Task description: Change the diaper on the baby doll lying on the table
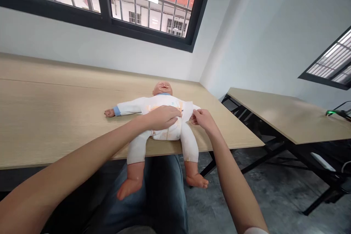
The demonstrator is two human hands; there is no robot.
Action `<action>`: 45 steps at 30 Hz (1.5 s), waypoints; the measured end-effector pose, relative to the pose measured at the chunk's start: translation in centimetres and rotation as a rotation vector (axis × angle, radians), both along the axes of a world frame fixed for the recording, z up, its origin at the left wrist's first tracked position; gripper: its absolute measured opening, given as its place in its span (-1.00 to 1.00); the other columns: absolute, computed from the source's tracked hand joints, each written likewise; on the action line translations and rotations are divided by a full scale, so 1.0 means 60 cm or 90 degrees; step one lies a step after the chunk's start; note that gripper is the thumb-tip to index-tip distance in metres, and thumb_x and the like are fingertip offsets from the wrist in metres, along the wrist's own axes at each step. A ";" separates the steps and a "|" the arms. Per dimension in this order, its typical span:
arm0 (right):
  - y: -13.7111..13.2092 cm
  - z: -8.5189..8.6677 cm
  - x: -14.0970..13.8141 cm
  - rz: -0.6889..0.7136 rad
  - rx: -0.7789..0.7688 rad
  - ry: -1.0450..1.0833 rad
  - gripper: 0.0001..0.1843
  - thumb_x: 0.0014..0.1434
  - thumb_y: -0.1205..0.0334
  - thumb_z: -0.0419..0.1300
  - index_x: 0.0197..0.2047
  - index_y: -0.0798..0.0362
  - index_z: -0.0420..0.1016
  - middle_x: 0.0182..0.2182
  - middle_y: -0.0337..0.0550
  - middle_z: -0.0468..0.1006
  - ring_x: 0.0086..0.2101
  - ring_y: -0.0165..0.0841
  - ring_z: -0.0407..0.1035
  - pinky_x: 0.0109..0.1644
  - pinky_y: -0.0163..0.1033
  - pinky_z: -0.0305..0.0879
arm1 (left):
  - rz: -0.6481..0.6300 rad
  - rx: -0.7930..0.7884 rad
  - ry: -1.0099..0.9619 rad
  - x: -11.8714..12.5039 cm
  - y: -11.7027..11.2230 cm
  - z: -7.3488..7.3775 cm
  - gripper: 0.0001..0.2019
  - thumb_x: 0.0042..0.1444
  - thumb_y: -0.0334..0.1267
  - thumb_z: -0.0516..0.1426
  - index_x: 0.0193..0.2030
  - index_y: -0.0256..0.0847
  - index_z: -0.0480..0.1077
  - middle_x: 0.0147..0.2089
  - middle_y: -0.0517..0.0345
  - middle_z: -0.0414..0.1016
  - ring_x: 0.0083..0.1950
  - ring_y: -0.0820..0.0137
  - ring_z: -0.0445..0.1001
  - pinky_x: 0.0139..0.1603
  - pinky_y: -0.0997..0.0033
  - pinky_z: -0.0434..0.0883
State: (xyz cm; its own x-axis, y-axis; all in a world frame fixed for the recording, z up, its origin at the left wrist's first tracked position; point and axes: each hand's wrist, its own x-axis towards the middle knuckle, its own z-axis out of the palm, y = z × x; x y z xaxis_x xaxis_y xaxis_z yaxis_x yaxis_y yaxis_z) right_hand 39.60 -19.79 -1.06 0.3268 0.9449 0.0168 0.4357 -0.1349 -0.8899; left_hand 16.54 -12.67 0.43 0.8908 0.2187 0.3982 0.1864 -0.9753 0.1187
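Observation:
A baby doll [189, 142] in a white outfit with blue cuffs lies on its back, its legs hanging over the table's near edge. Around its hips and belly is a white diaper [171, 134] with an orange print at the front. My left hand [164, 117] lies flat across the diaper's front, fingers stretched out. At the doll's side, my right hand [202, 119] pinches the diaper's side tab [187, 110], which is pulled outward. The tab's far end is partly hidden by my fingers.
The wooden table [55, 117] runs along the wall beneath a barred window [153, 3]. A second table [279, 113] stands to the right across a gap, with a dark cabled device [338, 113] showing a green light.

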 end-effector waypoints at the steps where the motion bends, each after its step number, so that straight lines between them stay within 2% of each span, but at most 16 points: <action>1: -0.012 -0.003 0.002 0.015 0.021 0.023 -0.68 0.29 0.10 0.05 -0.40 0.13 0.38 -0.43 -0.08 0.50 -0.47 -0.37 0.37 -0.36 -0.30 0.33 | -0.001 0.001 0.005 -0.001 0.001 -0.002 -0.64 0.34 -0.28 -0.07 0.13 -0.14 0.45 0.12 0.09 0.53 0.13 0.25 0.47 0.21 0.27 0.33; 5: -0.056 -0.017 -0.023 0.160 0.080 -0.005 -0.77 0.17 0.15 0.16 -0.38 0.14 0.47 -0.42 -0.18 0.47 -0.42 -0.41 0.28 -0.35 -0.36 0.22 | 0.031 0.003 0.005 0.001 0.002 -0.008 -0.60 0.35 -0.24 -0.07 0.23 -0.19 0.37 0.23 0.00 0.45 0.23 0.19 0.40 0.27 0.20 0.29; 8: -0.074 -0.024 -0.046 0.200 0.121 -0.069 -0.71 0.20 0.13 0.10 -0.42 0.15 0.48 -0.46 -0.21 0.43 -0.43 -0.43 0.20 -0.37 -0.35 0.11 | 0.049 0.010 -0.001 0.004 0.000 -0.011 -0.58 0.34 -0.27 -0.07 0.28 -0.18 0.33 0.27 0.00 0.41 0.27 0.20 0.37 0.29 0.19 0.27; 13: -0.071 -0.020 -0.031 0.279 0.061 -0.074 -0.68 0.20 0.10 0.06 -0.40 0.14 0.49 -0.48 -0.23 0.42 -0.48 -0.44 0.15 -0.41 -0.34 0.06 | 0.056 0.025 0.033 0.014 -0.002 -0.011 -0.57 0.34 -0.30 -0.11 0.25 -0.01 0.38 0.33 0.13 0.35 0.30 0.24 0.33 0.27 0.15 0.27; 15: -0.060 -0.022 -0.011 0.267 0.023 -0.073 -0.71 0.18 0.10 0.09 -0.40 0.13 0.48 -0.52 -0.22 0.41 -0.51 -0.44 0.16 -0.43 -0.34 0.08 | 0.064 0.026 0.042 0.017 -0.002 -0.010 -0.56 0.35 -0.29 -0.12 0.25 0.02 0.38 0.33 0.14 0.35 0.29 0.23 0.33 0.25 0.13 0.28; 19: -0.016 -0.035 0.019 0.103 0.032 -0.155 -0.83 0.05 0.22 0.19 -0.44 0.16 0.49 -0.56 -0.13 0.46 -0.49 -0.36 0.28 -0.37 -0.29 0.22 | 0.084 0.022 0.031 0.018 -0.006 -0.012 -0.56 0.36 -0.26 -0.13 0.29 -0.03 0.35 0.34 0.10 0.34 0.32 0.21 0.30 0.26 0.11 0.26; 20: -0.003 -0.039 0.021 0.088 0.043 -0.182 -0.86 0.03 0.25 0.21 -0.42 0.16 0.51 -0.54 -0.11 0.49 -0.46 -0.32 0.32 -0.33 -0.27 0.26 | 0.086 0.019 0.028 0.017 -0.007 -0.013 -0.56 0.37 -0.26 -0.13 0.29 -0.05 0.34 0.34 0.09 0.34 0.32 0.21 0.30 0.27 0.12 0.25; 24: 0.048 -0.046 0.014 0.167 0.104 -0.265 -0.76 0.05 0.28 0.18 -0.20 0.12 0.59 -0.30 -0.03 0.62 -0.24 -0.18 0.44 -0.08 -0.14 0.37 | 0.085 0.016 0.013 0.014 -0.009 -0.014 -0.56 0.36 -0.26 -0.12 0.29 -0.09 0.33 0.33 0.10 0.35 0.29 0.22 0.32 0.28 0.13 0.24; 27: 0.079 -0.049 0.005 0.241 0.149 -0.335 -0.69 0.11 0.28 0.15 -0.08 0.08 0.59 -0.07 0.02 0.60 -0.05 -0.14 0.42 0.13 -0.05 0.31 | 0.088 0.015 0.014 0.013 -0.008 -0.015 -0.57 0.36 -0.27 -0.11 0.30 -0.10 0.32 0.32 0.09 0.36 0.29 0.21 0.32 0.26 0.13 0.26; 30: 0.101 -0.060 0.004 0.277 0.158 -0.389 -0.67 0.15 0.29 0.12 -0.04 0.08 0.58 0.06 0.06 0.54 0.04 -0.14 0.38 0.25 -0.02 0.22 | 0.094 0.017 0.014 0.013 -0.007 -0.016 -0.57 0.36 -0.26 -0.11 0.30 -0.09 0.32 0.32 0.09 0.36 0.29 0.20 0.31 0.24 0.12 0.27; 36: 0.109 -0.086 0.024 0.266 0.164 -0.367 -0.63 0.21 0.26 0.06 0.03 0.11 0.55 0.03 0.06 0.56 -0.02 -0.18 0.41 0.17 -0.08 0.29 | 0.088 0.029 0.001 0.011 -0.011 -0.015 -0.58 0.36 -0.26 -0.11 0.28 -0.11 0.34 0.30 0.09 0.38 0.27 0.22 0.34 0.23 0.14 0.27; 41: 0.105 -0.078 0.017 0.281 0.165 -0.445 -0.69 0.25 0.25 0.06 -0.06 0.16 0.56 0.08 0.15 0.51 0.06 -0.16 0.35 0.19 -0.12 0.21 | 0.092 0.036 0.005 0.011 -0.010 -0.015 -0.58 0.37 -0.24 -0.10 0.27 -0.11 0.34 0.29 0.08 0.39 0.26 0.21 0.35 0.22 0.15 0.28; 45: 0.097 -0.068 0.003 0.274 0.173 -0.441 -0.76 0.26 0.23 0.08 -0.21 0.16 0.54 0.01 0.15 0.54 0.00 -0.21 0.36 0.16 -0.17 0.18 | 0.099 0.040 0.010 0.011 -0.010 -0.016 -0.58 0.36 -0.23 -0.10 0.28 -0.11 0.34 0.29 0.07 0.39 0.25 0.21 0.36 0.23 0.15 0.28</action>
